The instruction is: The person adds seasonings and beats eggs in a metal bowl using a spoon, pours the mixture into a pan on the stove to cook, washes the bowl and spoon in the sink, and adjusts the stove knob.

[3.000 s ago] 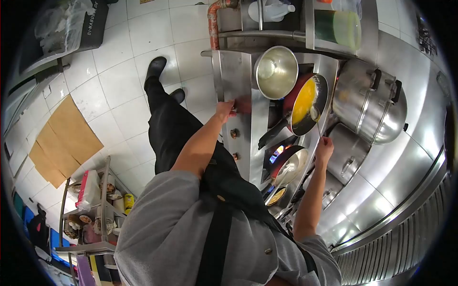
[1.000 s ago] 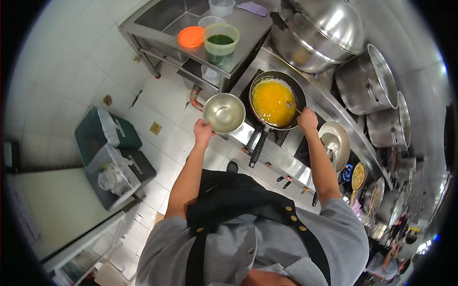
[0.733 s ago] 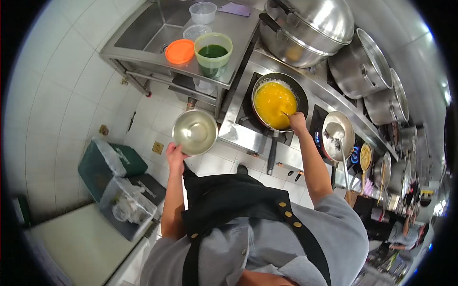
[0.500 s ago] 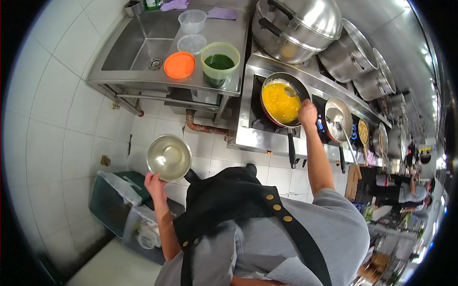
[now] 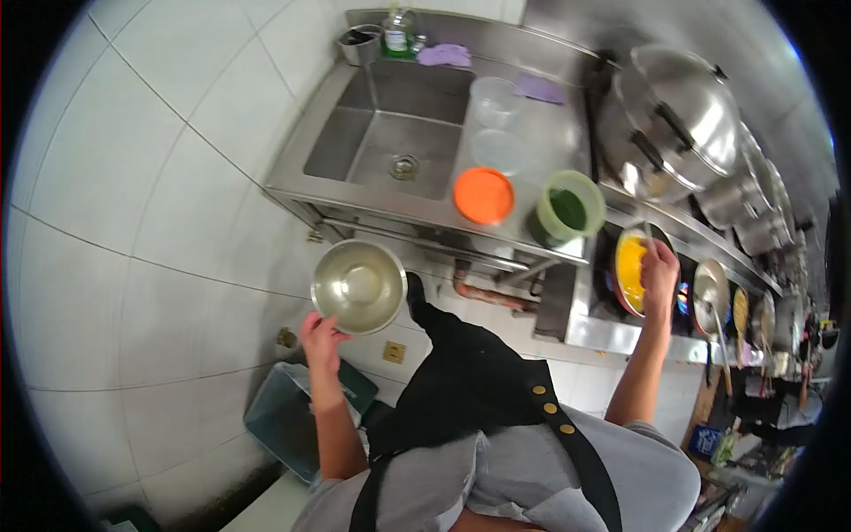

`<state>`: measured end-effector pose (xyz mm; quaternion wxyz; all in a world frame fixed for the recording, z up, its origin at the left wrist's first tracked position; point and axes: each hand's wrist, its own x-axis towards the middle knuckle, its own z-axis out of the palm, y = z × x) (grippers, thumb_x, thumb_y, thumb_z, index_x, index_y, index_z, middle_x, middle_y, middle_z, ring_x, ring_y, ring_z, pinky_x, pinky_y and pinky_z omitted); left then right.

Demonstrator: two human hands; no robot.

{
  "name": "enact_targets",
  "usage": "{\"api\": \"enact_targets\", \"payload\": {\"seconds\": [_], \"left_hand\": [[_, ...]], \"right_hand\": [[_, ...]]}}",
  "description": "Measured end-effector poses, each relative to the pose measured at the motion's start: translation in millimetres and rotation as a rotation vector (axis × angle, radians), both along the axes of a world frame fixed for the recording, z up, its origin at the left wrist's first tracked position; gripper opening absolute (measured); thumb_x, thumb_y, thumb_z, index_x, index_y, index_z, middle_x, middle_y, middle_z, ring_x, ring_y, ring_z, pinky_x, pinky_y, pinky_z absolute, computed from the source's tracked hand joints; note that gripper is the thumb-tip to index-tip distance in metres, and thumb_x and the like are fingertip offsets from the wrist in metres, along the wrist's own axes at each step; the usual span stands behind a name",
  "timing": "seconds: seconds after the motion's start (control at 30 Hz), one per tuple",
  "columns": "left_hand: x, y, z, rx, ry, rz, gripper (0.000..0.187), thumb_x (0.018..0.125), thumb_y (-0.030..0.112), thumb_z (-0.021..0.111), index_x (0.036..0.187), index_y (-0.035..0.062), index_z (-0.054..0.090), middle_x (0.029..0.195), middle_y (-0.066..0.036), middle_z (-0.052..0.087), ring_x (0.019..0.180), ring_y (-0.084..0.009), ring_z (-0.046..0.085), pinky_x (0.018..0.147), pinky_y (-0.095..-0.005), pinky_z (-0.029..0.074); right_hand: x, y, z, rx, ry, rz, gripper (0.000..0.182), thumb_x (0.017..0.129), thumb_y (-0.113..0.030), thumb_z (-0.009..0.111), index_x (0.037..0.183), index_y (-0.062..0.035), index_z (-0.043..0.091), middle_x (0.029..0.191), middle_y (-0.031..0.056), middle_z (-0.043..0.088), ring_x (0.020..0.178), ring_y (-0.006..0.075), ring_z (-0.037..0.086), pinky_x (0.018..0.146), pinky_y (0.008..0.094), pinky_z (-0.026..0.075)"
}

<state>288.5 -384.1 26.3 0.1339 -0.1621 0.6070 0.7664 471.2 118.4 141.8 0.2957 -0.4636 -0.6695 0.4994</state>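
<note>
My left hand (image 5: 323, 341) grips the rim of a shiny metal bowl (image 5: 359, 285), held over the floor beside the sink unit. The bowl's inside faces up, with light reflected in its bottom. At the stove, my right hand (image 5: 658, 275) is closed on a metal spoon (image 5: 648, 232) over a dark frying pan (image 5: 667, 238). Yellow liquid that looks like beaten egg (image 5: 630, 270) covers the pan's bottom. My hand hides part of the pan and the spoon.
A steel sink (image 5: 390, 146) adjoins a counter with an orange lid (image 5: 484, 195), a green-filled tub (image 5: 572, 206) and a clear plastic container (image 5: 496, 100). Large steel pots (image 5: 674, 124) line the stove's back. Another pan (image 5: 710, 284) sits farther right. A bin (image 5: 284, 417) stands by the wall.
The view has swung left toward the sink, so the stove now appears farther right. My left hand still holds the bowl, now closer to the sink; my right hand remains at the pan.
</note>
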Motion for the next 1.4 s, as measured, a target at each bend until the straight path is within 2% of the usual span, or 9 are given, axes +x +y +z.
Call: {"api": "enact_targets", "payload": {"seconds": [0.23, 0.37, 0.63, 0.87, 0.97, 1.1, 1.17, 1.27, 1.4], "left_hand": [[-141, 34, 6, 0.003, 0.086, 0.01, 0.004, 0.08, 0.004, 0.058, 0.079, 0.0023, 0.055, 0.075, -0.006, 0.058, 0.059, -0.018, 0.06, 0.049, -0.0328, 0.054], [-182, 24, 25, -0.088, -0.02, 0.064, 0.005, 0.08, 0.001, 0.057, 0.078, 0.0001, 0.053, 0.073, -0.007, 0.056, 0.058, -0.0193, 0.061, 0.05, -0.0342, 0.055], [-267, 30, 37, -0.081, -0.106, 0.086, 0.008, 0.082, 0.001, 0.057, 0.077, -0.0008, 0.05, 0.074, -0.008, 0.054, 0.058, -0.0211, 0.062, 0.049, -0.0339, 0.055], [-373, 102, 10, -0.122, -0.069, -0.174, 0.014, 0.084, 0.006, 0.057, 0.075, 0.0026, 0.046, 0.071, -0.008, 0.052, 0.059, -0.0192, 0.059, 0.047, -0.0346, 0.054], [-395, 119, -12, -0.122, -0.096, -0.28, 0.019, 0.084, 0.006, 0.057, 0.071, 0.0023, 0.043, 0.068, -0.005, 0.046, 0.054, -0.0176, 0.056, 0.045, -0.0335, 0.054], [-416, 117, -4, -0.176, -0.142, -0.357, 0.02, 0.083, 0.006, 0.055, 0.07, 0.003, 0.041, 0.067, -0.005, 0.046, 0.055, -0.0172, 0.057, 0.046, -0.0329, 0.055], [-431, 108, -13, -0.168, -0.151, -0.382, 0.019, 0.083, 0.006, 0.056, 0.07, 0.0031, 0.042, 0.068, -0.006, 0.048, 0.055, -0.017, 0.057, 0.046, -0.0325, 0.055], [-454, 103, -18, -0.158, -0.124, -0.446, 0.019, 0.083, 0.006, 0.056, 0.07, 0.0031, 0.043, 0.07, -0.007, 0.051, 0.056, -0.0172, 0.058, 0.046, -0.0321, 0.055], [-480, 92, -7, -0.153, -0.079, -0.494, 0.016, 0.083, 0.007, 0.056, 0.072, 0.0017, 0.046, 0.07, -0.006, 0.052, 0.057, -0.0171, 0.059, 0.048, -0.0317, 0.055]], "right_hand": [[-380, -102, -83, -0.478, 0.203, 0.581, 0.016, 0.091, -0.015, 0.05, 0.086, -0.0023, 0.059, 0.063, -0.0018, 0.049, 0.047, 0.0059, 0.04, 0.04, 0.022, 0.031], [-558, -61, -183, 0.957, 0.049, 0.599, 0.012, 0.082, -0.011, 0.054, 0.081, 0.0004, 0.059, 0.098, 0.0145, 0.061, 0.071, 0.0334, 0.062, 0.064, 0.0402, 0.05], [-751, 2, -182, 0.862, -0.463, 0.843, 0.015, 0.076, -0.008, 0.05, 0.082, 0.0021, 0.06, 0.108, 0.0227, 0.059, 0.091, 0.039, 0.06, 0.081, 0.0456, 0.048], [-747, 24, -222, 0.991, -0.326, 0.845, 0.016, 0.074, -0.008, 0.051, 0.081, 0.0026, 0.059, 0.09, 0.022, 0.062, 0.088, 0.0389, 0.06, 0.08, 0.0446, 0.048], [-737, 32, -184, 0.552, -0.339, 0.861, 0.022, 0.072, -0.006, 0.052, 0.09, 0.0027, 0.059, 0.093, 0.025, 0.059, 0.093, 0.0397, 0.058, 0.082, 0.0431, 0.047], [-758, 23, -159, 0.954, 0.147, 0.213, 0.042, 0.07, -0.005, 0.052, 0.111, 0.0032, 0.053, 0.102, 0.0196, 0.06, 0.097, 0.0368, 0.057, 0.095, 0.039, 0.04], [-789, 12, -181, 1.152, -0.025, 0.161, 0.041, 0.069, -0.003, 0.054, 0.108, 0.0042, 0.056, 0.101, 0.0183, 0.062, 0.1, 0.037, 0.056, 0.099, 0.0383, 0.036], [-759, 15, -200, 1.18, -0.439, 0.754, 0.037, 0.066, 0.002, 0.054, 0.102, 0.0067, 0.059, 0.097, 0.0189, 0.063, 0.099, 0.0367, 0.057, 0.098, 0.0395, 0.038], [-696, -14, -216, -0.185, -0.096, 0.666, 0.013, 0.071, 0.006, 0.052, 0.079, 0.0069, 0.062, 0.082, 0.016, 0.065, 0.077, 0.0284, 0.064, 0.074, 0.037, 0.053]]}}
